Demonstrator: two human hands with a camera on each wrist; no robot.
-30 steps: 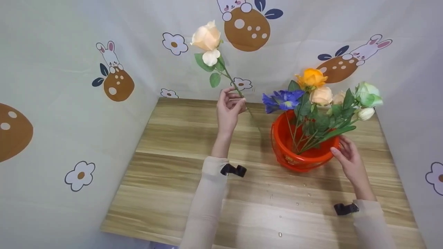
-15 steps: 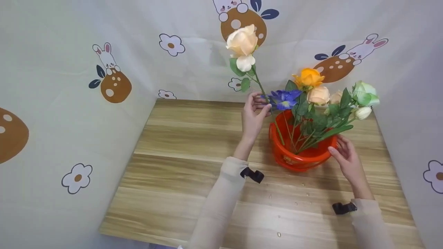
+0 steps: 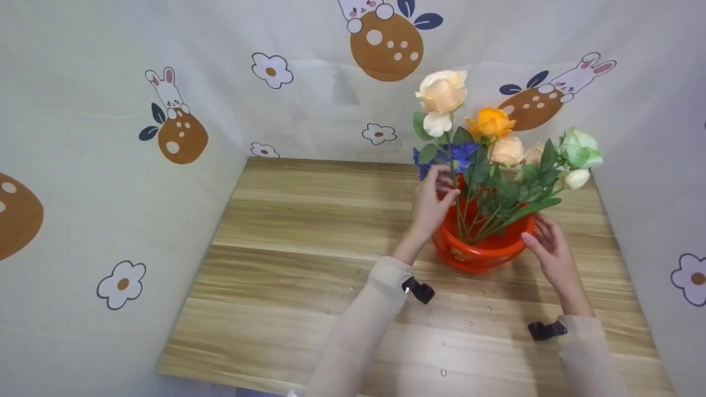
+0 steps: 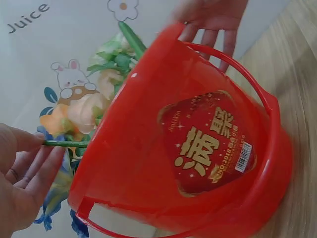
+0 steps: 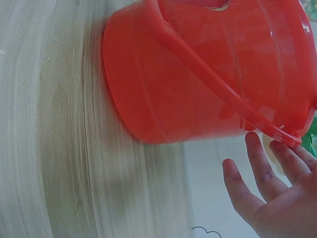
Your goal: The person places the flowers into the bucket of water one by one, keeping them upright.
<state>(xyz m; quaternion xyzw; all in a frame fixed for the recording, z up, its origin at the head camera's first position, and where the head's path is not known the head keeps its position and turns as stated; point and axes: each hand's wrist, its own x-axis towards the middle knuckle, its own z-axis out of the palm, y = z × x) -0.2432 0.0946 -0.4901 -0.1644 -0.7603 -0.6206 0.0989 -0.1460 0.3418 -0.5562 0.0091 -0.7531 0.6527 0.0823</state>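
Note:
My left hand (image 3: 431, 207) pinches the green stem (image 4: 64, 143) of a pale peach rose (image 3: 442, 91) between thumb and fingers. The bloom stands above that hand, and the stem's lower part is inside the red bucket (image 3: 469, 259). My right hand (image 3: 558, 259) rests against the bucket's right rim. In the right wrist view its fingers (image 5: 260, 171) are spread and fairly straight, near the handle's joint. Standing in the bucket are a blue flower (image 3: 466, 154), an orange flower (image 3: 492, 122), peach roses (image 3: 506, 151), a green rose (image 3: 579, 148) and a white bud (image 3: 576, 179).
The bucket stands on a wood-grain table (image 3: 287, 264) towards the back right. Small water drops (image 3: 443, 373) dot the surface in front of it. A patterned cloth (image 3: 309, 105) hangs behind and at both sides.
My left hand has moved right and down with the peach rose, taking its stem from beside the bucket to inside it. The right hand has stayed at the rim.

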